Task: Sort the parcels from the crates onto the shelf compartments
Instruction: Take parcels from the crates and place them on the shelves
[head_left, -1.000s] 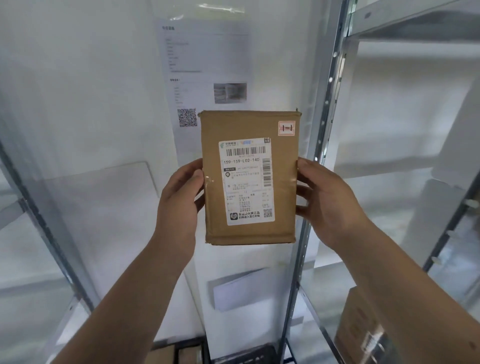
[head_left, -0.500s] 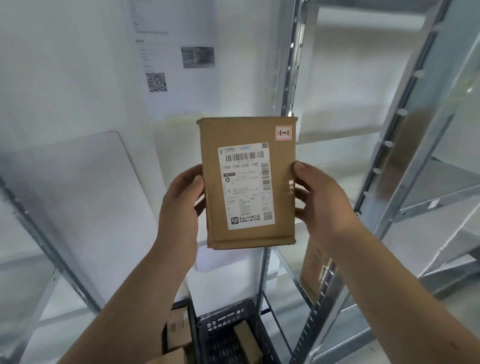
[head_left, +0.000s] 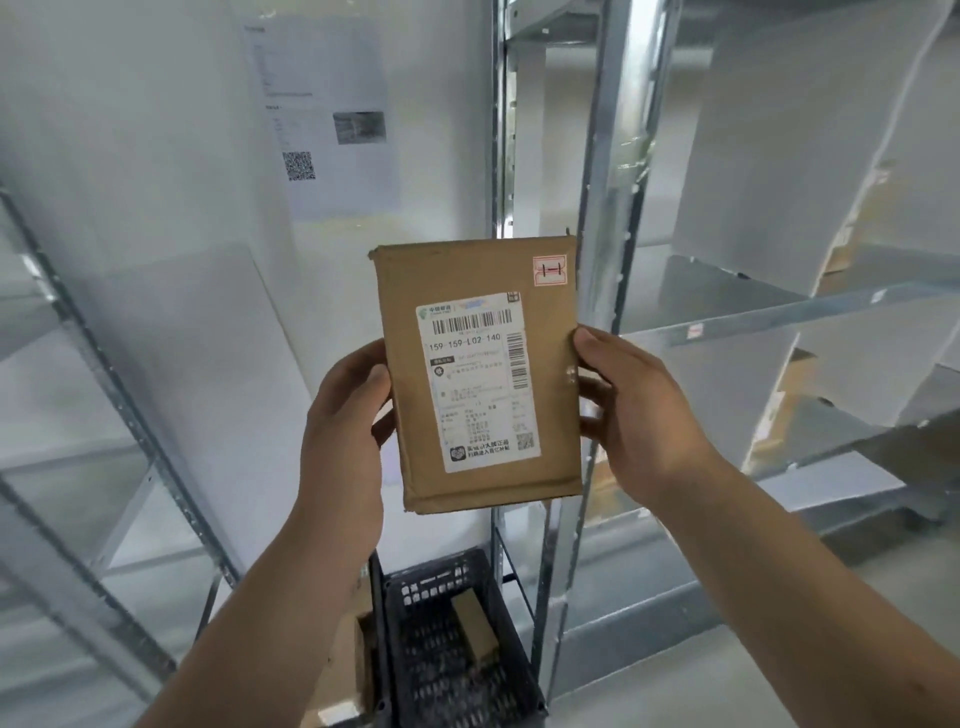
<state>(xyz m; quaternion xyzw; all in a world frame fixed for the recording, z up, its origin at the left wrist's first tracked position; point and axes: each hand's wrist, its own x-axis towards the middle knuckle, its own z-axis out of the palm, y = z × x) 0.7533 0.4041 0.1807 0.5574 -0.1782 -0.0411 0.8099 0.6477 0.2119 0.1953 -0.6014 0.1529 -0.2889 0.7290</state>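
While both hands are holding it up in mid-air, the brown cardboard parcel (head_left: 553, 415) is standing upright with its printed face turned toward the camera. It is sitting in no compartment. A white shipping label (head_left: 475, 384) is covering most of that face, showing a barcode and the line 159-159-L02-140. A small red-and-white sticker (head_left: 549, 270) marked 1-1 is sitting in the parcel's upper right corner.

The left hand (head_left: 343, 431) is gripping the parcel's left edge, its thumb lying on the front and its fingers curling behind. The right hand (head_left: 639, 421) is gripping the right edge in the same way, thumb on the front near the edge, fingers wrapping round the back. Both forearms are reaching up from the bottom of the view.

Directly behind the parcel, a grey metal upright (head_left: 602, 182) of the shelf (head_left: 769, 322) is rising past its right edge. To the right of it, white divider panels (head_left: 769, 156) are splitting the shelf into compartments, and blurred brown shapes are showing in some of them; what they are I cannot tell.

Below the parcel, a black perforated crate (head_left: 415, 592) is sitting on the floor with a small brown box (head_left: 475, 629) lying inside it. More cardboard (head_left: 343, 670) is showing just left of the crate. On the white wall behind, a printed sheet (head_left: 322, 119) with a QR code is hanging, and another metal rack frame (head_left: 104, 364) is slanting across the left side.
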